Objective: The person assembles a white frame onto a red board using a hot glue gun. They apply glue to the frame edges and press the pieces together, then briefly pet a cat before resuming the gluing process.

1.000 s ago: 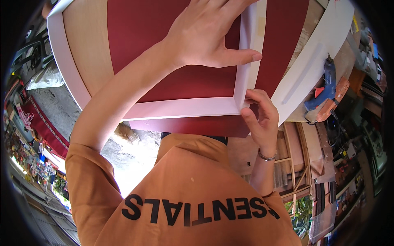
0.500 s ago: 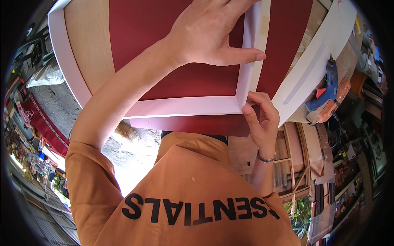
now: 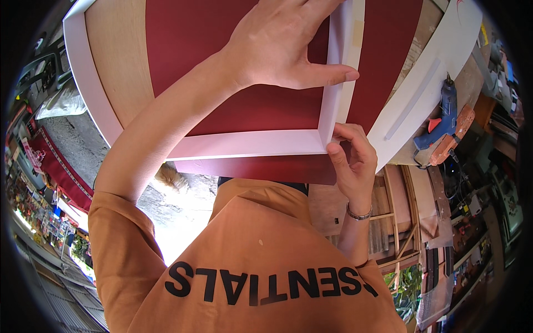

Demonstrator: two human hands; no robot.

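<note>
lettering, black and blocky, runs across the chest of the orange shirt [image 3: 244,261] at lower centre; small colourful signs crowd the far left edge, too small to tell apart. i see my left hand [image 3: 283,47] pressed flat, fingers spread open, on the dark red panel [image 3: 222,61], thumb lying against the white frame [image 3: 250,144]. my right hand [image 3: 350,161] pinches the frame's near right corner, fingers closed on it. frame is pale, mitred at that corner, lying on the red panel at upper centre. a blue glue gun [image 3: 441,119] rests to the right, apart, beside a white board [image 3: 427,77].
</note>
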